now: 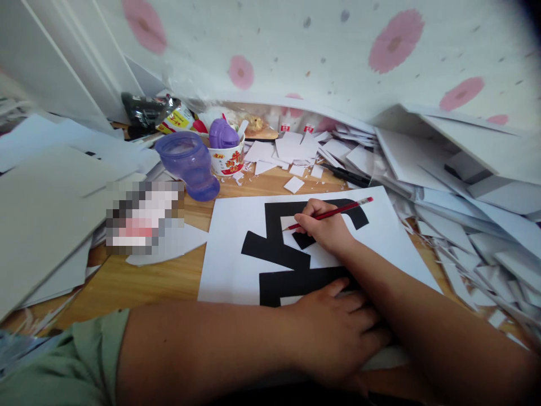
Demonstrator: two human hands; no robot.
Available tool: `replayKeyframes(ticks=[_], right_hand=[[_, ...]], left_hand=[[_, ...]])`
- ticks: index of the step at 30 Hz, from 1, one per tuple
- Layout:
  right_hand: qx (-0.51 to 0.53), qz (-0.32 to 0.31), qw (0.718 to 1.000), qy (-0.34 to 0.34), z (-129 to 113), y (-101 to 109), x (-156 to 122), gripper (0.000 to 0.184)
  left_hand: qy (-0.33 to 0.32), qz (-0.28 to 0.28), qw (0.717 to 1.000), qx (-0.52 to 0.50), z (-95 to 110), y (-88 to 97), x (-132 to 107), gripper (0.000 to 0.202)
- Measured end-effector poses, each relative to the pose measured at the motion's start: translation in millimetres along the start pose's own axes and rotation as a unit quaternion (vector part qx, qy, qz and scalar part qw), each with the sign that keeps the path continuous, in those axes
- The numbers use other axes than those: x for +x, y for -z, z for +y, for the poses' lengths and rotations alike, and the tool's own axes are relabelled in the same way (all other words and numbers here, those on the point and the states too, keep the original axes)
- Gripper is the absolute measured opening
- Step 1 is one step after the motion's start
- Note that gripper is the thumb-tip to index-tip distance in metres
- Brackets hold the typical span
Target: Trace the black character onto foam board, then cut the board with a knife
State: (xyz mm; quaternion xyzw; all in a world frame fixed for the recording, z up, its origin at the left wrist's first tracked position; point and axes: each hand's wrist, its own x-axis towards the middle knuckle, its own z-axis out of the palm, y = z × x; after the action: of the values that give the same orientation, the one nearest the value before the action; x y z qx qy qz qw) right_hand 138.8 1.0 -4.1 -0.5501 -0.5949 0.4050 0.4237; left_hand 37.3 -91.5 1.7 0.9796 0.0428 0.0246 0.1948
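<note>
A white sheet (236, 248) printed with a large black shape (279, 254) lies on the wooden table in front of me. My right hand (327, 228) is closed round a red pencil (338, 211), whose tip touches the sheet near the black shape. My left hand (338, 332) lies flat on the sheet's near edge with its fingers stretched out, pressing the paper down. My forearms cross in the lower part of the view.
A purple plastic jar (190, 163) lies tipped beside a printed paper bowl (226, 158) holding a purple lid. Paper scraps (293, 152) and a black marker (346, 176) lie behind the sheet. Stacks of white card (473, 186) crowd the right and left sides.
</note>
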Motion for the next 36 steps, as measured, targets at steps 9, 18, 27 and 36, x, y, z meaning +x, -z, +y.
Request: replayKeyframes(ticks=[9, 18, 27, 36], right_hand=[[-0.004, 0.012, 1.000, 0.002, -0.2, -0.5, 1.0, 0.027], [-0.003, 0.015, 1.000, 0.006, -0.6, -1.0, 2.4, 0.027], [0.008, 0.026, 1.000, 0.002, 1.6, -3.4, 4.7, 0.026], [0.021, 0.037, 0.999, -0.008, 1.1, -5.8, 4.7, 0.026]], left_hand=[[-0.001, 0.002, 1.000, 0.012, 0.8, 1.7, -0.3, 0.067], [-0.002, 0.001, 1.000, 0.006, 0.5, 0.5, -0.2, 0.065], [0.001, 0.000, 1.000, 0.011, 0.7, 0.4, 0.4, 0.061], [-0.003, 0.012, 1.000, 0.004, 0.5, -0.2, -0.5, 0.065]])
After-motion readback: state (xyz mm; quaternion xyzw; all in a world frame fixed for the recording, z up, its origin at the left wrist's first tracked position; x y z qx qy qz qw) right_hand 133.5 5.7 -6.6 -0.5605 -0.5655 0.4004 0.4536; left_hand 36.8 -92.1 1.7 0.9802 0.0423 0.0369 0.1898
